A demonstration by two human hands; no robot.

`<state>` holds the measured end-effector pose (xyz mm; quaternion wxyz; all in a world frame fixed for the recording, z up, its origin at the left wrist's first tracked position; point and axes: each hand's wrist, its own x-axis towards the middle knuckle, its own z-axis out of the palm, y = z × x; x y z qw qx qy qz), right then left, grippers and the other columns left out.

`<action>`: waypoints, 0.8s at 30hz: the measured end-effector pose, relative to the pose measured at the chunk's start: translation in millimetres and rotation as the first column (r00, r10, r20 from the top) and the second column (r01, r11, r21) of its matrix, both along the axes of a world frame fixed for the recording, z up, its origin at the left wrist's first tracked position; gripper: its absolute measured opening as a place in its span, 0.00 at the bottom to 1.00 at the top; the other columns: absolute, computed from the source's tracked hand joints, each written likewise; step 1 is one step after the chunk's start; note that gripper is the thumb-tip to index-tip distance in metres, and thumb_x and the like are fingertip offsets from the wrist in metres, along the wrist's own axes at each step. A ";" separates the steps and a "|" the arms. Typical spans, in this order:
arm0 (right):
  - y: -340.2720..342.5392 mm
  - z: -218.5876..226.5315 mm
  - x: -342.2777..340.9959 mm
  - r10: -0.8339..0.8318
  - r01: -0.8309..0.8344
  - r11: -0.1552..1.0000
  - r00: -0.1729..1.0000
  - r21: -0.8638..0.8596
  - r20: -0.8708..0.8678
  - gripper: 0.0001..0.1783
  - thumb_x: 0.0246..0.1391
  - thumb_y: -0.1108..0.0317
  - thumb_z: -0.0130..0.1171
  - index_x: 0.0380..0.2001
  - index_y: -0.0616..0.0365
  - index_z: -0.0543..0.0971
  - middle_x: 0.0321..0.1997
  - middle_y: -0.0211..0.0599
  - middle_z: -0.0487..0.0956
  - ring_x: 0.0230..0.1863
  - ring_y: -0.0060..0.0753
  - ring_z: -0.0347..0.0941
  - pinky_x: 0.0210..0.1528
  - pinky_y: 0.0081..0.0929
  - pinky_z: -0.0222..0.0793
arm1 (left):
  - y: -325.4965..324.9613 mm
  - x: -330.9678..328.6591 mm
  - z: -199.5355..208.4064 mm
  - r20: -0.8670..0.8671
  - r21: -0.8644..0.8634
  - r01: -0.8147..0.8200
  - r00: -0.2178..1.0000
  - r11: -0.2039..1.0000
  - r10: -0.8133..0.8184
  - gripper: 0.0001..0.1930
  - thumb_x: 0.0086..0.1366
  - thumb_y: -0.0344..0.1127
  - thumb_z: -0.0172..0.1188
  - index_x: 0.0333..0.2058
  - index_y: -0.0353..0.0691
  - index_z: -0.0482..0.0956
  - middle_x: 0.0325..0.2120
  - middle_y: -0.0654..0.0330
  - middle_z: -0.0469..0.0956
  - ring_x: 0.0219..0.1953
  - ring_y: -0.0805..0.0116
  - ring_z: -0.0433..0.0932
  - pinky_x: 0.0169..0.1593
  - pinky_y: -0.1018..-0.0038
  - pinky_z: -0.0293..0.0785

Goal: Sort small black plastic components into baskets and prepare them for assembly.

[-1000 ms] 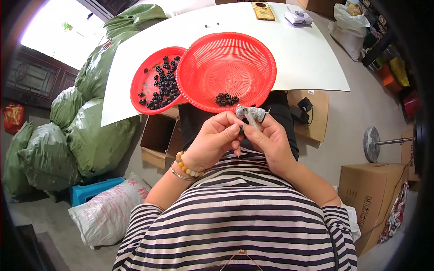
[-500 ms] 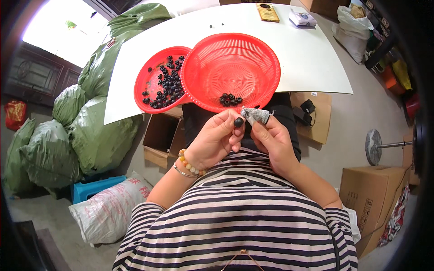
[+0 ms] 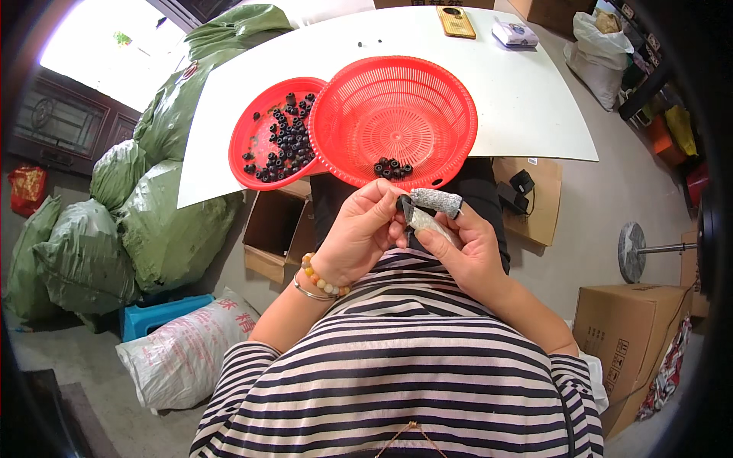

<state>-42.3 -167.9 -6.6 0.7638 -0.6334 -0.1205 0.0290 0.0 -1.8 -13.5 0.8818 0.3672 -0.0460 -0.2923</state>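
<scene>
My left hand (image 3: 372, 217), with a beaded bracelet and a bangle at its wrist, pinches a small black round part (image 3: 402, 202) between thumb and fingertips. My right hand (image 3: 469, 244) closes in on the same part from the other side. A grey knitted sleeve (image 3: 437, 201) covers its index finger, and a pale wrap (image 3: 429, 224) with a dark flat edge sits at its thumb. That edge's exact kind is unclear. Just beyond the hands stands a red round basket (image 3: 458, 99) holding several black ring-shaped parts (image 3: 392, 168) at its near side.
A shallow red basket (image 3: 243, 130) with many black parts adjoins on the left. Both are on a white table (image 3: 527, 114), with a phone (image 3: 456, 21) and a tissue pack (image 3: 515, 33) farther back. Green sacks (image 3: 172, 229) crowd the left; a carton (image 3: 626, 336) stands right.
The right thumb and sleeved index finger have spread and turned, coming onto the black part. The left hand keeps its pinch while the part is now more covered by fingers.
</scene>
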 end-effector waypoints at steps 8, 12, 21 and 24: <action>0.9 1.5 0.9 0.051 -0.049 0.995 0.998 0.083 -0.021 0.15 0.53 0.74 0.50 0.45 0.64 0.68 0.37 0.33 0.75 0.39 0.18 0.70 0.43 0.17 0.64 | 0.0 -0.3 1.4 0.042 0.069 -0.041 0.998 0.997 0.039 0.07 0.63 0.36 0.48 0.34 0.39 0.69 0.22 0.65 0.70 0.21 0.80 0.69 0.27 0.80 0.72; 0.0 -2.8 1.8 0.072 -0.066 0.993 0.996 0.099 -0.053 0.15 0.54 0.73 0.49 0.45 0.64 0.68 0.40 0.32 0.74 0.41 0.18 0.68 0.44 0.16 0.63 | 1.0 -0.3 -1.3 0.040 0.064 -0.031 0.999 0.997 0.028 0.07 0.62 0.37 0.49 0.34 0.40 0.70 0.22 0.65 0.69 0.20 0.80 0.67 0.25 0.82 0.68; -0.8 -7.8 2.0 0.031 -0.010 0.995 0.977 0.099 -0.213 0.16 0.56 0.69 0.48 0.48 0.61 0.67 0.35 0.22 0.70 0.31 0.09 0.58 0.34 0.09 0.55 | 43.1 23.7 15.5 0.321 0.175 -0.402 0.886 0.899 0.334 0.08 0.62 0.36 0.50 0.33 0.37 0.71 0.21 0.63 0.70 0.21 0.77 0.69 0.24 0.81 0.70; 1.9 -8.2 3.7 0.062 -0.047 0.996 0.972 0.071 -0.227 0.17 0.55 0.68 0.49 0.48 0.61 0.67 0.36 0.23 0.70 0.32 0.09 0.58 0.35 0.09 0.56 | 89.9 52.1 11.6 0.637 0.306 -0.784 0.590 0.539 0.496 0.06 0.60 0.34 0.53 0.31 0.37 0.73 0.21 0.63 0.72 0.20 0.77 0.70 0.24 0.84 0.68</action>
